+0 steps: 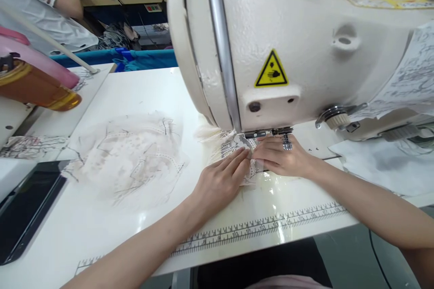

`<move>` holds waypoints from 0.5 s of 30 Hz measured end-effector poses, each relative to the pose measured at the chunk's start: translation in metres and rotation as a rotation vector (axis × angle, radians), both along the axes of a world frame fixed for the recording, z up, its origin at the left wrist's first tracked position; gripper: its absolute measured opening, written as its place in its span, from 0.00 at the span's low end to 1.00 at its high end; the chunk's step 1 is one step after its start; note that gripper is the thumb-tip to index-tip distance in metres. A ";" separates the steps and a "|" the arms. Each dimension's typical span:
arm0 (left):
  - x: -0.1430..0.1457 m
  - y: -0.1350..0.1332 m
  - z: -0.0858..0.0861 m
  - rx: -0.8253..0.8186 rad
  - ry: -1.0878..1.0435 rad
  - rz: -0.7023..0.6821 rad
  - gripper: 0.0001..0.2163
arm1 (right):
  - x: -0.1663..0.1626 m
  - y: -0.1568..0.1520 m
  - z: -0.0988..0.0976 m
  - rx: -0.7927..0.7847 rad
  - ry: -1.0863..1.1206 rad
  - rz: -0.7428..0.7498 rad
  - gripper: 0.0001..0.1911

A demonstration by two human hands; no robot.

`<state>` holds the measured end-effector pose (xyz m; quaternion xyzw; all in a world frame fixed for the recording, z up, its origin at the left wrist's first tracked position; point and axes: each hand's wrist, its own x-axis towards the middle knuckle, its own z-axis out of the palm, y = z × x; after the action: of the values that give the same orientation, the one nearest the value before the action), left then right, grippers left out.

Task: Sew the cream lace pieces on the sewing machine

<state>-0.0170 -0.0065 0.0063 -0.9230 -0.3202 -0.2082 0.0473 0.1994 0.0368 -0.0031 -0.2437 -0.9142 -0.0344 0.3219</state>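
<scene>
A piece of pale lace fabric (230, 141) lies under the head of a white sewing machine (291, 45). My left hand (220, 183) rests on the lace, its fingers stretched out flat and pointing toward the needle area. From the other side my right hand (288, 157) meets it, fingertips closed together on the lace's edge; a ring (287, 142) shows on one finger. The two hands' fingertips nearly touch. The machine head and my fingers hide the needle and presser foot.
Sheer lace pieces (135, 158) with loose threads lie left on the white table (111, 230). A black phone (30, 207), an amber cup (37, 86) and a pink bottle (40, 56) are farther left. White cloth (376, 167) lies right. Another person's sleeve (30, 4) shows behind.
</scene>
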 end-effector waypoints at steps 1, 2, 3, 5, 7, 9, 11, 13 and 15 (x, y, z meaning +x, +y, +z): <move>0.000 0.000 0.000 0.001 -0.002 0.001 0.13 | -0.001 0.000 0.000 0.000 0.001 0.023 0.07; 0.000 0.001 0.001 0.006 -0.003 0.002 0.12 | -0.001 0.000 0.000 0.005 0.005 0.053 0.06; 0.000 0.001 0.002 0.014 -0.001 0.005 0.11 | -0.003 0.000 0.000 0.012 0.010 0.083 0.06; -0.001 0.001 0.004 0.023 0.012 0.020 0.09 | -0.006 -0.002 -0.001 0.032 0.014 0.117 0.06; -0.002 0.001 0.004 0.018 0.028 0.049 0.08 | -0.010 -0.004 -0.003 0.056 -0.007 0.123 0.07; -0.003 0.001 0.004 0.010 0.038 0.085 0.07 | -0.013 -0.007 -0.005 0.071 -0.045 0.095 0.09; -0.005 0.001 0.003 0.008 0.038 0.111 0.07 | -0.015 -0.009 -0.008 0.063 -0.073 0.060 0.10; -0.006 0.002 0.002 0.007 0.040 0.131 0.09 | -0.016 -0.011 -0.011 0.043 -0.081 0.033 0.10; -0.006 0.004 0.002 0.010 0.043 0.148 0.11 | -0.017 -0.011 -0.013 0.030 -0.083 0.022 0.10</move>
<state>-0.0235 -0.0026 0.0079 -0.9007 -0.3856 -0.1860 0.0740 0.1820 0.0260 -0.0158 -0.2270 -0.9289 -0.0549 0.2875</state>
